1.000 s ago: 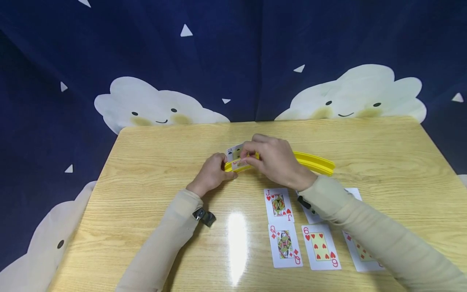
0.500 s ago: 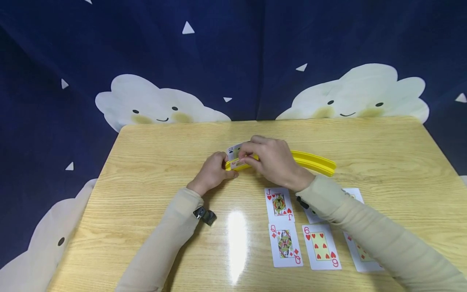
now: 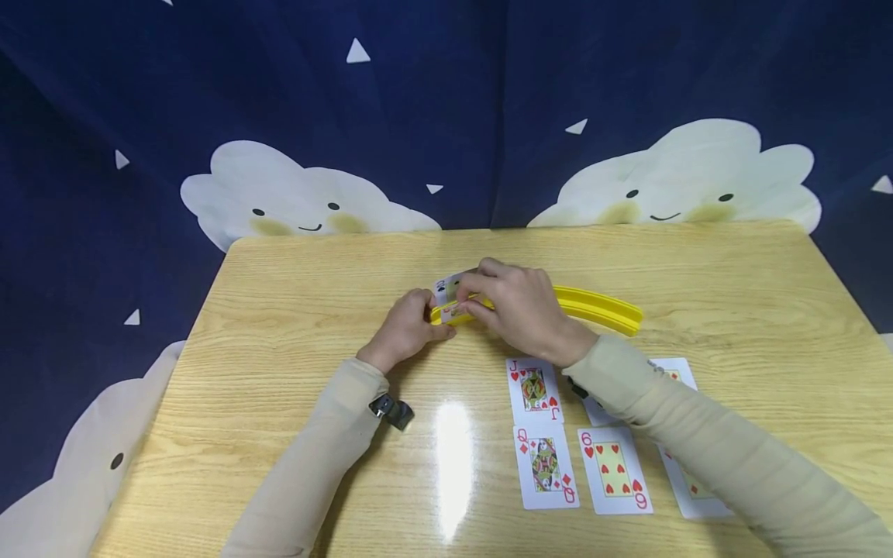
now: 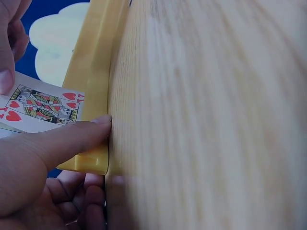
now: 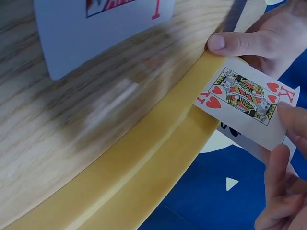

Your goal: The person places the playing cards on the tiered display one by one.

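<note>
A yellow curved card holder (image 3: 600,310) lies on the table. My left hand (image 3: 405,325) grips its left end, with the thumb on the near side. My right hand (image 3: 519,310) pinches a king of hearts (image 5: 244,96) at its upper part. The king's lower edge meets the holder near my left thumb, as the right wrist view shows. Behind the king stands another card with a black mark (image 3: 443,288), mostly covered, so its value is hard to read. In the left wrist view, the king of hearts (image 4: 43,105) leans over the holder.
Face-up cards lie on the near right of the wooden table (image 3: 293,310): a jack of hearts (image 3: 533,391), a queen of diamonds (image 3: 546,469) and a six of hearts (image 3: 614,473). My right sleeve partly covers a red diamond card (image 3: 698,504) and another card (image 3: 677,368).
My right hand has edged slightly left with the king, so its fingers cover a little more of the cards. The left hand keeps its grip on the holder's end.
</note>
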Tool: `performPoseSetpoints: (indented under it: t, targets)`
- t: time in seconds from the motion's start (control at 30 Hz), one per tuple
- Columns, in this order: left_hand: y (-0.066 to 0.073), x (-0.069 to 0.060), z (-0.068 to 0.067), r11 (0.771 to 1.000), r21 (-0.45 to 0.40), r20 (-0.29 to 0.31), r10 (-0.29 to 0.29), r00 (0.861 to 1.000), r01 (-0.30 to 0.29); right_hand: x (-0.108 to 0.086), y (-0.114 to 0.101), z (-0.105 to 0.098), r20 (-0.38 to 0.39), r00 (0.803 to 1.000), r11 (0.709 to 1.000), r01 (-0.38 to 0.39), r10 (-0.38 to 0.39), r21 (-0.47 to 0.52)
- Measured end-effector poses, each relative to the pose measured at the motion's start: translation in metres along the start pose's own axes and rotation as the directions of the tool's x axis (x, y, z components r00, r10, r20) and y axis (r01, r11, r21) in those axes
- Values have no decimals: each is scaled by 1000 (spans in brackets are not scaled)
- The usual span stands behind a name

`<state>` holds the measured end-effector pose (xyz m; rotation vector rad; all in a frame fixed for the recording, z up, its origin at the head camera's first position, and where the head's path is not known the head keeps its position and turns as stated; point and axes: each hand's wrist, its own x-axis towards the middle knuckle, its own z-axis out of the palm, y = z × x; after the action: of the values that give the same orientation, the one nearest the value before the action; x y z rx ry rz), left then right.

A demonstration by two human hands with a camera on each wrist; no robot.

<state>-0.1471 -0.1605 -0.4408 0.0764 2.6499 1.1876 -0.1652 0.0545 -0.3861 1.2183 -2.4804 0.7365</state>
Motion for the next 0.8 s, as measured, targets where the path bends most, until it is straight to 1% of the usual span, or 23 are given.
performPoseSetpoints:
  t: [0.13,0.3,0.6,0.7,0.8]
  targets:
    - [0,-1,0,1000,-7,3,-6,1000,6,0,1,1,-22,1000,999,18,-19,-35]
    - [1,-1,-1,1000,-9,2,-15,1000,15,1,2,-1,-44,999,998,16,-19,-65]
    - [2,-2,0,1000,-12,3,-23,1000,23,-4,4,-12,-93,995,998,32,-37,-55]
    - [2,-2,0,1000,-8,2,-22,1000,22,-7,6,-16,-98,995,999,22,-27,-47]
    - [2,-2,0,1000,-7,1,-22,1000,22,-11,8,-20,-83,997,998,-10,5,-55]
